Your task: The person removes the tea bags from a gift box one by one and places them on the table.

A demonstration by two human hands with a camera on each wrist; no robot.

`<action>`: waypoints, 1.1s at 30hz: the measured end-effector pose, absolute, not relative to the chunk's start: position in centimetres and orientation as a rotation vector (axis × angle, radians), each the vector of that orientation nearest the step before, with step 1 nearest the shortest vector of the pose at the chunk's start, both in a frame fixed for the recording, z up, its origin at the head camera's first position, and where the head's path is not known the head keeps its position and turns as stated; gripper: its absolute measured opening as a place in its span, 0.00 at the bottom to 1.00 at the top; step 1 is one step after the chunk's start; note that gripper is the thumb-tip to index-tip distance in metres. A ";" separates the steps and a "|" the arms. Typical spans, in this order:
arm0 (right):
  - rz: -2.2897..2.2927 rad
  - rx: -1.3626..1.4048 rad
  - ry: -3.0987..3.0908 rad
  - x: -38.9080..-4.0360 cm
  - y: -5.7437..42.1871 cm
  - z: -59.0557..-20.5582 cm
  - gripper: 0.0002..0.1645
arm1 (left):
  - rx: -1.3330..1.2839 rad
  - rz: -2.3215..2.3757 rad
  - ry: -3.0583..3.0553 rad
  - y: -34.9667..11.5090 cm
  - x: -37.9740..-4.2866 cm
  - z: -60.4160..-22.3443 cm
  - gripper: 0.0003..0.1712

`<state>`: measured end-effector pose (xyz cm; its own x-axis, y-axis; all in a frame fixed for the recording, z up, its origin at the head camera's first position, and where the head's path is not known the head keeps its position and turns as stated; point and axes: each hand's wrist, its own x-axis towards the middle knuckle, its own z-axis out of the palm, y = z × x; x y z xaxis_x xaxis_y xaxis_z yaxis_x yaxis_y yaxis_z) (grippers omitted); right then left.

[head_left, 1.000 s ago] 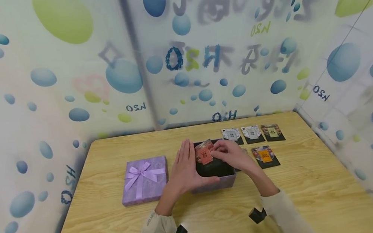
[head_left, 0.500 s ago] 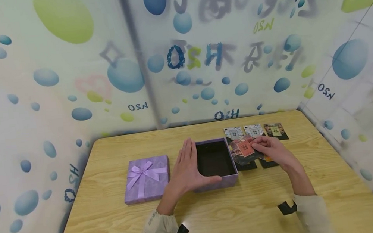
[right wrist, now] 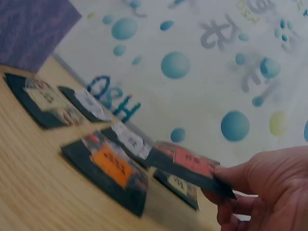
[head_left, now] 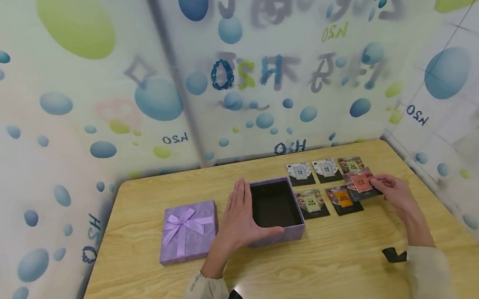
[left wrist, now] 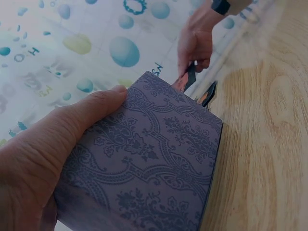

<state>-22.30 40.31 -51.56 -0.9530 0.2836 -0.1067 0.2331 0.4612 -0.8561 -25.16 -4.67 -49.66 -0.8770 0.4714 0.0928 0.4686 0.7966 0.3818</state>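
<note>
My right hand (head_left: 400, 196) pinches a flat dark packet with a red label (head_left: 360, 182) between thumb and fingers. In the right wrist view that packet (right wrist: 190, 166) is tilted above the table, over the right end of the laid-out packets. My left hand (head_left: 239, 221) rests against the open purple box (head_left: 293, 233), straight fingers along its left side and thumb along its front rim. The box's inside is black, with nothing visible in it. In the left wrist view the thumb (left wrist: 91, 113) lies on the edge of the patterned box wall (left wrist: 139, 159).
The purple lid with a ribbon bow (head_left: 188, 232) lies left of the box. Right of the box lie two white-labelled packets (head_left: 300, 174), an orange-labelled packet (head_left: 344, 200), a pale-labelled packet (head_left: 312, 204) and a partly covered packet (head_left: 350, 164). A patterned wall (head_left: 237, 121) borders the table's back.
My right hand has lifted the red-labelled packet out of the box and carried it right, past the other packets. My left hand has stayed at the box.
</note>
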 end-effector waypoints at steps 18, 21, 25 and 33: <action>1.162 -0.711 -2.694 -21.6 41.9 -54.4 0.34 | 0.758 0.654 2.957 -4.6 -25.0 -49.5 0.89; 1.098 -0.741 -2.680 -21.6 41.2 -54.4 0.37 | 0.749 0.653 2.954 -4.6 -25.0 -49.5 0.89; 0.968 -0.762 -2.624 -21.6 40.0 -54.2 0.39 | 0.738 0.639 2.956 -4.7 -25.0 -49.5 0.88; 0.927 -0.375 -2.352 -23.6 32.8 -50.4 0.22 | 0.756 0.611 2.962 -4.7 -25.1 -49.5 0.89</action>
<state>-23.60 32.77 -50.36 -0.7939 0.4482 0.4109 0.0472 0.7191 -0.6933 -25.05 -4.71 -49.50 -0.8822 0.4653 0.0718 0.4557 0.8056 0.3785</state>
